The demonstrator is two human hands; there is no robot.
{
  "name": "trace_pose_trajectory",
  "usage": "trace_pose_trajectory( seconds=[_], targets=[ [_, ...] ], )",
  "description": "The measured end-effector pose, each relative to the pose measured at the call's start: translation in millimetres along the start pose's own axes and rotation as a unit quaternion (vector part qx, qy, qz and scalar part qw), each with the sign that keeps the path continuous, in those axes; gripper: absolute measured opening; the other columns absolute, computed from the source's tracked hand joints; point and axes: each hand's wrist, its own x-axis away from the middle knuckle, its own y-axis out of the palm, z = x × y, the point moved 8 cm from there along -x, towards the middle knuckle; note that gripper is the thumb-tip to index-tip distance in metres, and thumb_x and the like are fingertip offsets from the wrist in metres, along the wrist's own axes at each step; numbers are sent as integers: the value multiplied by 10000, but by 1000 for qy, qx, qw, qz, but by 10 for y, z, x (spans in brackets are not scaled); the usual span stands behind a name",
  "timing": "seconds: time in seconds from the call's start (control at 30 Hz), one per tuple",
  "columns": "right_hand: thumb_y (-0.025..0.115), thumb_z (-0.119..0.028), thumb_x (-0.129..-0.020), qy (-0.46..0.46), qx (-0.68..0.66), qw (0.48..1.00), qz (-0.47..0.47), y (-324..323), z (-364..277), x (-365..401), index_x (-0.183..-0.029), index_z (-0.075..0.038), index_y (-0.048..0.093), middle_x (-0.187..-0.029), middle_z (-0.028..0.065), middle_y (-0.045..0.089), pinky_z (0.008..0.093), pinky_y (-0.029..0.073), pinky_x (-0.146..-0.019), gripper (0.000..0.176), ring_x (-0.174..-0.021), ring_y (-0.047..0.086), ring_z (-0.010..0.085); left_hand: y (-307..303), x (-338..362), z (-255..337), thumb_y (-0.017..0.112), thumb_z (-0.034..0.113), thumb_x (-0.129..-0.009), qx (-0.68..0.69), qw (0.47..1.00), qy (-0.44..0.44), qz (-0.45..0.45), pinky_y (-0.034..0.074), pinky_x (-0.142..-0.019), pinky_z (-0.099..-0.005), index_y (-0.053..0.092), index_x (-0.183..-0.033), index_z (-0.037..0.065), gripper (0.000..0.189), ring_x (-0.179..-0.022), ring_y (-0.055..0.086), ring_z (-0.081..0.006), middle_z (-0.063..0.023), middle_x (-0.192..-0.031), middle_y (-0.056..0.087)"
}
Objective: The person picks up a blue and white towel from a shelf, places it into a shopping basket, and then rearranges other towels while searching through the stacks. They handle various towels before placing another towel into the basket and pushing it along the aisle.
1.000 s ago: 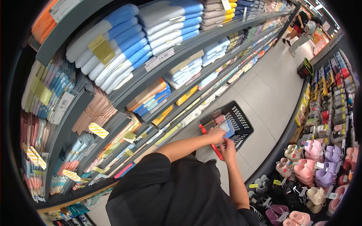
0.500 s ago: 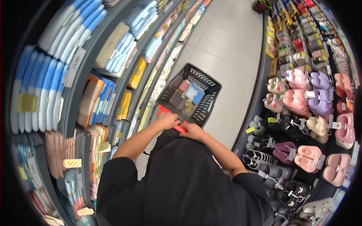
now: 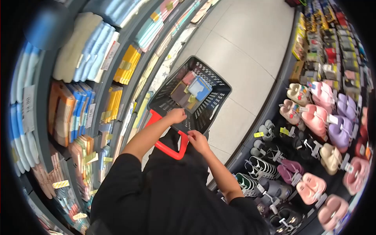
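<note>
A black perforated shopping basket [image 3: 219, 84] stands on the floor ahead of me, with several folded packs inside, among them a light-blue pack [image 3: 199, 89], a dark brown pack [image 3: 182, 95] and a pink pack [image 3: 189, 77]. Its red handle [image 3: 168, 150] leans back toward my body. My left hand [image 3: 176, 116] is over the basket's near rim, fingers curled; whatever they hold, if anything, is hidden. Just right of the handle's right side, my right hand [image 3: 199, 141] has loosely bent fingers and seems apart from the handle.
Shelves of folded towels [image 3: 88, 47] and yellow packs [image 3: 127, 64] line the left side. To the right hang pink clogs [image 3: 314, 117], purple clogs [image 3: 340, 127] and other footwear. Between them runs a pale tiled floor [image 3: 239, 43].
The red handle has tipped back toward my body, and both hands have come off its grip. My left hand is now over the rim. The view has shifted, with the basket appearing larger.
</note>
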Motion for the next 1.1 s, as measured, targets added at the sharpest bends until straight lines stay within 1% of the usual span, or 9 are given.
trace_pose_trajectory(
  seconds=[0.13, 0.23, 0.33, 0.53, 0.67, 0.83, 0.97, 1.03, 1.1],
  targets=[
    [642, -138, -904, -40, 34, 996, -68, 161, 235, -290, -1155, -31, 648, -996, 129, 684, 332, 529, -801, 273, -892, 684, 240, 325, -821, -384, 656, 383, -885, 38, 991, -112, 58, 534, -811, -451, 700, -930, 44, 345, -906, 688, -352, -169, -911, 717],
    [606, -115, -933, -63, -20, 998, 20, -25, 537, -986, -1185, -30, 630, -1003, 125, 680, 323, 519, -840, 267, -917, 676, 224, 575, -1355, -579, 650, 396, -888, 129, 980, -125, 91, 527, -823, -460, 689, -961, 34, 371, -913, 682, -355, -175, -925, 712],
    [533, -81, -991, 25, -185, 981, 45, -380, 811, -1903, -1267, -2, 565, -1131, 139, 659, 302, 500, -901, 289, -1036, 650, 196, 719, -1940, -850, 658, 396, -881, 151, 959, -203, 129, 516, -855, -455, 669, -1015, 24, 396, -996, 659, -357, -185, -1002, 702],
    [539, -72, -1001, 124, -302, 945, -29, -603, 1354, -2130, -1381, -21, 466, -1279, 148, 584, 291, 488, -925, 391, -1102, 624, 184, 1190, -3441, -1322, 717, 306, -843, 155, 948, -238, 143, 468, -987, -477, 439, -1412, 79, 673, -1229, 554, -377, -207, -1407, 514],
    [557, -39, -988, 147, -300, 943, -16, -905, 1594, -2185, -1379, -25, 470, -1277, 135, 579, 283, 479, -943, 400, -1117, 608, 173, 1726, -4237, -1706, 767, 363, -796, 76, 963, -212, 148, 451, -1031, -467, 358, -1464, 59, 841, -1240, 553, -377, -204, -1457, 466],
    [550, -2, -979, 155, -255, 954, -30, -959, 1769, -2321, -1378, -25, 470, -1270, 127, 580, 295, 481, -956, 408, -1119, 604, 169, 1670, -4271, -1693, 833, 416, -702, 33, 956, -292, -9, 462, -1034, -442, 442, -1421, 49, 897, -1221, 581, -348, -188, -1335, 594],
    [578, -42, -976, 151, -265, 952, -4, -907, 1830, -2432, -1376, -33, 476, -1272, 109, 579, 294, 476, -951, 413, -1128, 592, 177, 1947, -4279, -1555, 816, 333, -663, 237, 962, -135, -13, 531, -893, -409, 698, -1148, 38, 580, -1014, 687, -341, -193, -1115, 708],
    [588, -89, -983, 145, -238, 959, 53, -964, 1920, -2499, -1376, -41, 479, -1284, 101, 571, 285, 459, -959, 410, -1155, 571, 180, 1924, -3996, -1325, 783, 243, -686, 404, 904, -139, -16, 539, -859, -373, 697, -1137, 1, 519, -967, 698, -285, -163, -1063, 720],
    [565, -149, -1007, 255, -380, 879, 134, -1022, 2056, -2507, -1378, -63, 484, -1374, 58, 511, 327, 407, -1021, 390, -1286, 480, 171, 1492, -3609, -957, 763, 175, -742, 449, 880, -155, -24, 536, -851, -342, 671, -1178, -19, 486, -975, 687, -220, -126, -1106, 706]
  ],
)
